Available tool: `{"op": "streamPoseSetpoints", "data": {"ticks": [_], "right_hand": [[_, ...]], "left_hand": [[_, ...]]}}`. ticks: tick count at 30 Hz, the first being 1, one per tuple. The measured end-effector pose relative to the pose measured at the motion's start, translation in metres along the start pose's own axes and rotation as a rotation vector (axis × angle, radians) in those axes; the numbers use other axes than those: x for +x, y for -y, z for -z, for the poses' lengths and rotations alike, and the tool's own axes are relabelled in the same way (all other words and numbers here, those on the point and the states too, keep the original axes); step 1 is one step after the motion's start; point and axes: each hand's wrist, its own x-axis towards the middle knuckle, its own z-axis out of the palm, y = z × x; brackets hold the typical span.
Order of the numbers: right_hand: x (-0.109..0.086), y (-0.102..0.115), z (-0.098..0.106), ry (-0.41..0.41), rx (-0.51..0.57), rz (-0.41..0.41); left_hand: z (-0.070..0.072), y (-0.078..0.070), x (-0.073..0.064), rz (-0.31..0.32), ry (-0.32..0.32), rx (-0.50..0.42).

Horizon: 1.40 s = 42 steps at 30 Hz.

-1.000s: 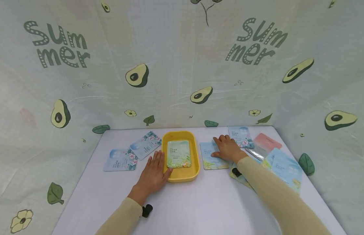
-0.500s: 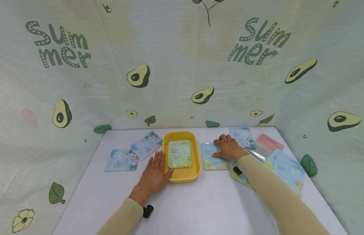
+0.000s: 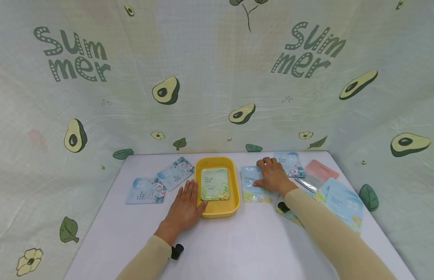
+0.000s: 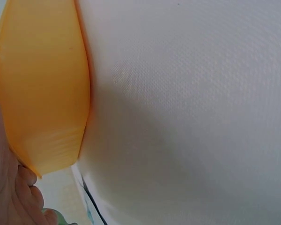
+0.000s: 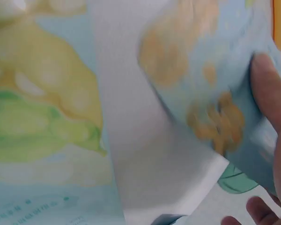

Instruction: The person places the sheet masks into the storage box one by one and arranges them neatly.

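Observation:
My right hand (image 3: pixel 274 175) pinches a light blue facial mask packet (image 3: pixel 250 182) with yellow print. In the right wrist view, the thumb (image 5: pixel 267 84) presses on the packet's face, and the packet (image 5: pixel 192 65) is tilted up off the white table. My left hand (image 3: pixel 183 206) lies flat along the left rim of a yellow tray (image 3: pixel 217 212), fingers straight, with its thumb over the near left rim. Inside the tray lies a green facial mask packet (image 3: pixel 215 184). The left wrist view has the tray's outer wall (image 4: pixel 44 89) beside the hand.
Two blue floral packets (image 3: pixel 146 190) (image 3: pixel 175 173) lie left of the tray. Another floral packet (image 3: pixel 289 163) is behind my right hand. At the right are a pink packet (image 3: pixel 321 170), a silver one (image 3: pixel 309 181) and overlapping blue ones (image 3: pixel 344 202). A printed cloth (image 3: pixel 209 70) hangs behind the table.
The blue packet under my right hand has tilted up and now catches the light, its far edge higher in view. My left hand has stayed at the tray.

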Motion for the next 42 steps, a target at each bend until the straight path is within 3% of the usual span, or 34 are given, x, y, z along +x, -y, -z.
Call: {"op": "streamPoseSetpoints", "data": {"ticks": [6, 17, 24, 28, 32, 39, 42], "right_hand": [[-0.004, 0.005, 0.001, -0.129, 0.087, -0.037], [-0.015, 0.014, 0.004, -0.226, 0.111, -0.005], [-0.020, 0.018, 0.006, -0.262, 0.091, 0.020], [-0.024, 0.020, 0.009, -0.255, 0.134, 0.033], [-0.028, 0.022, 0.012, -0.222, 0.218, -0.009], [-0.030, 0.024, 0.013, -0.262, 0.371, -0.112], [-0.029, 0.023, 0.014, -0.234, 0.414, -0.155]], "left_hand": [[0.001, 0.001, 0.000, -0.002, 0.003, 0.002], [0.001, 0.002, -0.001, -0.017, -0.002, 0.000], [0.001, 0.002, 0.000, -0.011, 0.000, -0.005], [0.001, 0.000, -0.001, -0.004, 0.004, -0.008], [0.001, 0.000, -0.001, -0.002, 0.004, -0.011], [0.000, 0.000, -0.001, -0.001, 0.002, -0.013], [0.000, 0.001, -0.001, 0.000, 0.003, -0.014]]}}
